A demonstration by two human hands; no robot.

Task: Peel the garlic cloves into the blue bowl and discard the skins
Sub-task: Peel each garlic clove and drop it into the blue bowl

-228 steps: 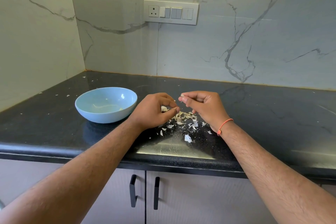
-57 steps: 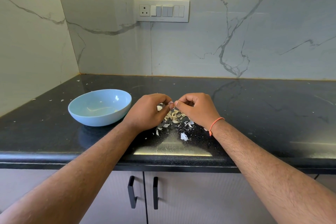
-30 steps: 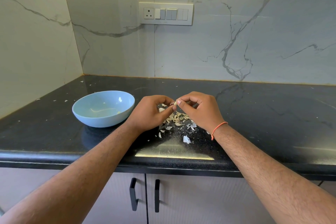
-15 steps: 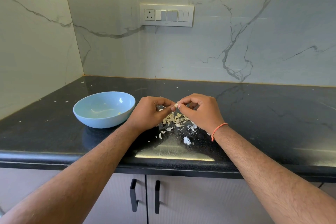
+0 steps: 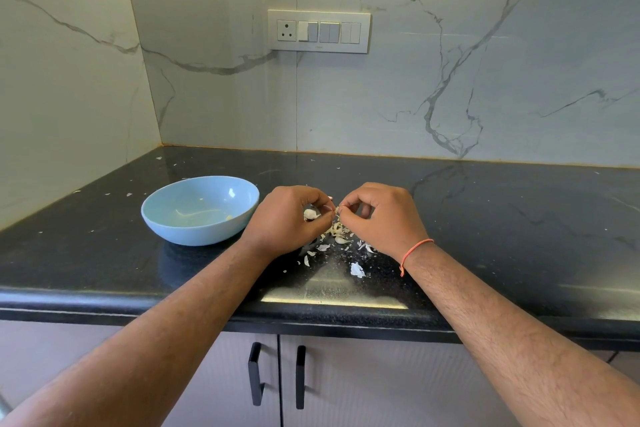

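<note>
My left hand [image 5: 289, 218] grips a whitish garlic clove [image 5: 310, 214] with curled fingers, just above the black counter. My right hand [image 5: 379, 215] pinches a bit of the clove's skin between thumb and forefinger, its fingertips almost touching those of the left. Below and between the hands lies a heap of pale garlic skins [image 5: 337, 236]. The blue bowl [image 5: 162, 218] stands to the left of my left hand, with a few small pale pieces inside it.
The black counter [image 5: 502, 236] runs along marble walls at the back and the left. Its front edge has two cabinet doors with black handles [image 5: 256, 374] below. A switch plate [image 5: 318, 31] sits on the back wall. Loose skin flakes [image 5: 356, 270] lie near the front.
Both hands stay together over the skin heap, working at the clove. The fingertips have closed a little nearer to each other; the bowl and heap have not moved.
</note>
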